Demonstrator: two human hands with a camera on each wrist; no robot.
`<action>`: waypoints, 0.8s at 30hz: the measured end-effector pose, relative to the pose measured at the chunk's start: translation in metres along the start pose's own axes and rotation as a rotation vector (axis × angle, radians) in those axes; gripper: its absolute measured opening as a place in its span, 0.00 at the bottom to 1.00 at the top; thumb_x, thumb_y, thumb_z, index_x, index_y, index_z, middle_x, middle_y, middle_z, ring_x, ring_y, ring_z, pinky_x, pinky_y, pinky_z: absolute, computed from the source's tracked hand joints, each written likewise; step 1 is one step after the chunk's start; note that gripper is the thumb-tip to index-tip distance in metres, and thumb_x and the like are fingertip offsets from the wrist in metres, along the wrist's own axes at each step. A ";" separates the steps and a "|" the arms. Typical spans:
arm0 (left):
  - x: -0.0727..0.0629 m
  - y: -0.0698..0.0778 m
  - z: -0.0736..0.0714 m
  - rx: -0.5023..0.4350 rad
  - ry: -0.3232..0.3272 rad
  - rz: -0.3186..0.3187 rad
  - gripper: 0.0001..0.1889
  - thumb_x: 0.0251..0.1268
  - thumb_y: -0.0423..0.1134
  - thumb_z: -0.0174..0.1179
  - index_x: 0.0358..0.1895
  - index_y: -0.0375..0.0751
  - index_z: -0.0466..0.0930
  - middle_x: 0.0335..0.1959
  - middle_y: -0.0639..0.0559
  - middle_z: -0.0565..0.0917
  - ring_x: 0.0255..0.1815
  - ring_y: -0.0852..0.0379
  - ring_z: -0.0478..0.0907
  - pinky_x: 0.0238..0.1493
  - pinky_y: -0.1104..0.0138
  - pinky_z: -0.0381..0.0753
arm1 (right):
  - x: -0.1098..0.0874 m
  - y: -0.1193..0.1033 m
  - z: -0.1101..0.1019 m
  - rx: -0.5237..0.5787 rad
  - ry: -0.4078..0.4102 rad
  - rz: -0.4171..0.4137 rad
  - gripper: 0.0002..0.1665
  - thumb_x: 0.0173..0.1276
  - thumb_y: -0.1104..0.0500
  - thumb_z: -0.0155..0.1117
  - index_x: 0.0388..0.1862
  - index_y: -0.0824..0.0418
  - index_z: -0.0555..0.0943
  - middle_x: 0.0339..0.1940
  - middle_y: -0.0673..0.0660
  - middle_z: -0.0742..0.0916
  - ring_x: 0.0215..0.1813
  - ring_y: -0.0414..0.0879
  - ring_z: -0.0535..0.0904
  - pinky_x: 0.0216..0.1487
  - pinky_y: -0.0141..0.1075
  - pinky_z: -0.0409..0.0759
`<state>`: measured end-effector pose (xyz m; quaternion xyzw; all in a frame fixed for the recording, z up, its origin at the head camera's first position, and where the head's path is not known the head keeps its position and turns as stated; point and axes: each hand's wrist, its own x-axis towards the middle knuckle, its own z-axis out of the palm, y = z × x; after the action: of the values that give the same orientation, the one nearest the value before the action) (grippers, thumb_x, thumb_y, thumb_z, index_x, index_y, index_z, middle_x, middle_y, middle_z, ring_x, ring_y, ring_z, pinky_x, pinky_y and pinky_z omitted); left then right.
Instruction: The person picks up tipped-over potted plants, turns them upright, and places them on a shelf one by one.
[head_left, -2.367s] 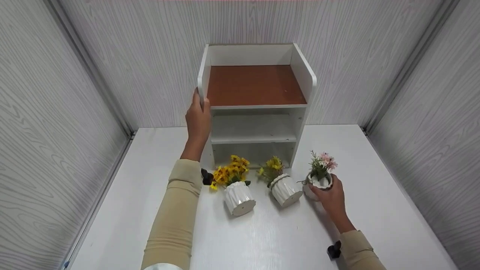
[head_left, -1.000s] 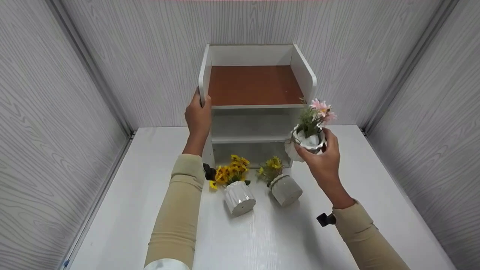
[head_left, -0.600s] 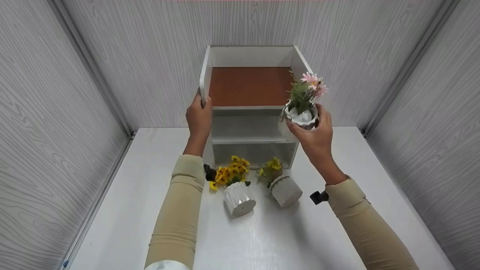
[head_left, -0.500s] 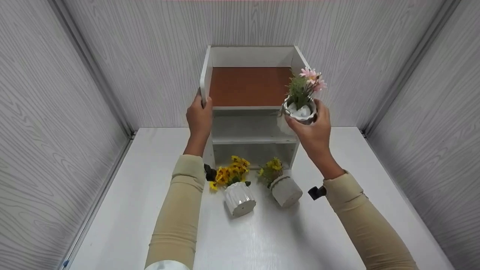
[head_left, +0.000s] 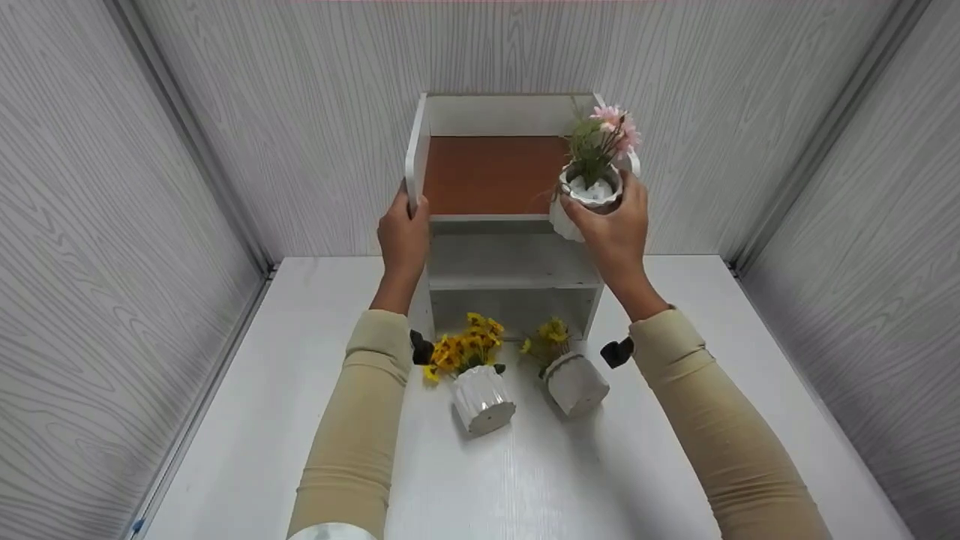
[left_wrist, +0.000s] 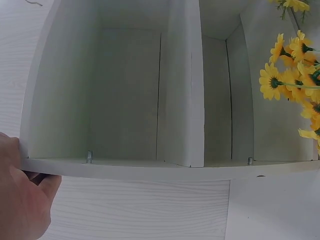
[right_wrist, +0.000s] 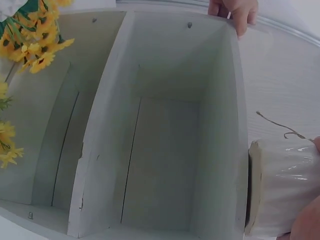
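My left hand (head_left: 403, 236) grips the left side panel of a small white shelf unit (head_left: 514, 283), thumb on the inner face. In the left wrist view the hand (left_wrist: 22, 195) is at the panel's edge. My right hand (head_left: 621, 232) holds a ribbed white flowerpot (head_left: 566, 219) with pink flowers (head_left: 616, 127) and green leaves. This pot is upright, slightly tilted, at the front right of the unit's brown top board (head_left: 491, 172). In the right wrist view the pot's base (right_wrist: 256, 187) shows right at the top board's front edge; a thin twine end sticks out from it.
On the white table (head_left: 480, 487), before the unit, two white pots lie on their sides: one (head_left: 480, 397) with orange-yellow flowers, another (head_left: 576, 384) with smaller yellow flowers. Two open compartments sit below the brown board. Wood-grain walls (head_left: 300, 112) enclose the table.
My right hand has lifted the pink-flower pot off the table and carried it up and left to the top board. My left hand stays on the side panel; the lying pots remain in place.
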<state>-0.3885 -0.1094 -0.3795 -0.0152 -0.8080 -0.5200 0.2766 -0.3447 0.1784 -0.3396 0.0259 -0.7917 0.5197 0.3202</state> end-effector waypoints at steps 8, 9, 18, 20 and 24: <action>0.003 0.000 -0.001 0.002 0.012 0.004 0.24 0.80 0.47 0.49 0.72 0.42 0.71 0.59 0.45 0.84 0.44 0.54 0.78 0.46 0.56 0.80 | 0.015 -0.003 0.014 0.044 0.005 0.025 0.59 0.56 0.43 0.79 0.77 0.65 0.61 0.68 0.61 0.72 0.67 0.48 0.72 0.63 0.37 0.75; 0.003 -0.001 -0.001 0.003 0.012 0.000 0.24 0.80 0.47 0.49 0.72 0.43 0.71 0.59 0.46 0.84 0.44 0.55 0.78 0.46 0.57 0.80 | 0.017 -0.003 0.016 0.044 0.004 0.031 0.59 0.56 0.42 0.79 0.78 0.65 0.60 0.68 0.61 0.72 0.66 0.47 0.72 0.62 0.37 0.75; 0.001 -0.004 -0.002 -0.008 -0.004 -0.014 0.26 0.80 0.47 0.48 0.77 0.46 0.65 0.65 0.48 0.80 0.53 0.56 0.80 0.55 0.56 0.81 | 0.032 -0.001 0.027 -0.024 -0.012 0.078 0.60 0.58 0.39 0.77 0.79 0.64 0.58 0.70 0.60 0.72 0.69 0.47 0.70 0.65 0.35 0.73; 0.001 -0.004 -0.002 -0.009 -0.004 -0.015 0.26 0.80 0.47 0.48 0.76 0.46 0.66 0.64 0.48 0.81 0.50 0.56 0.80 0.52 0.56 0.81 | 0.035 -0.001 0.028 -0.033 -0.021 0.085 0.60 0.59 0.39 0.76 0.80 0.64 0.57 0.72 0.60 0.71 0.71 0.47 0.69 0.67 0.35 0.71; 0.002 -0.003 -0.002 0.003 0.002 -0.008 0.25 0.80 0.48 0.48 0.74 0.45 0.68 0.61 0.47 0.83 0.44 0.56 0.77 0.45 0.58 0.79 | 0.041 0.000 0.031 -0.044 -0.036 0.106 0.62 0.60 0.37 0.74 0.81 0.63 0.54 0.74 0.59 0.69 0.74 0.46 0.66 0.70 0.34 0.68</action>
<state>-0.3901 -0.1132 -0.3802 -0.0107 -0.8085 -0.5200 0.2754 -0.3922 0.1638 -0.3253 -0.0139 -0.8088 0.5176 0.2787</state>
